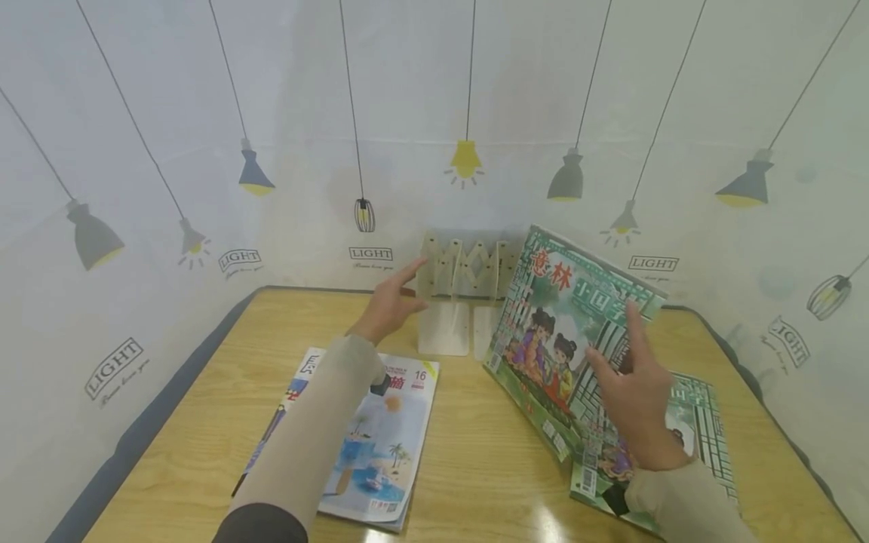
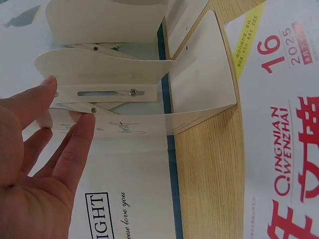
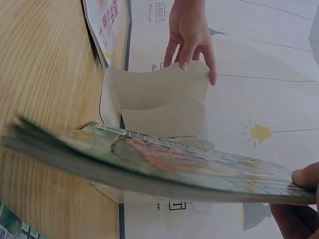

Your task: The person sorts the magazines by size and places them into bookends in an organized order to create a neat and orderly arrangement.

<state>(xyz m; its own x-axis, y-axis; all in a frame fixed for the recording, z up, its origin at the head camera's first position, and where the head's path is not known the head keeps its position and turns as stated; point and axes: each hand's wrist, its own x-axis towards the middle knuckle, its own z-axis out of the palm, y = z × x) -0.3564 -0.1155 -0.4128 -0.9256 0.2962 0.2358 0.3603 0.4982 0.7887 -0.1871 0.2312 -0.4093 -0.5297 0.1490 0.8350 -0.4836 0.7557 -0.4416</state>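
Looking across at the person, I see a long, pale beige sleeve (image 1: 305, 441) running down to the left hand (image 1: 390, 305), with light creases near the wrist and a black band (image 1: 261, 524) farther up the arm. Another beige sleeve (image 1: 689, 501) gathers in soft folds behind the right hand (image 1: 638, 400), beside a small black patch (image 1: 616, 498).

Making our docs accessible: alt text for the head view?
A person's right hand holds a green magazine tilted up, partly hiding a pale bookend rack, while the left hand touches the rack's left end. On the wooden table, a seaside-cover magazine lies at left and a second green magazine at right, with a lamp-print backdrop behind.
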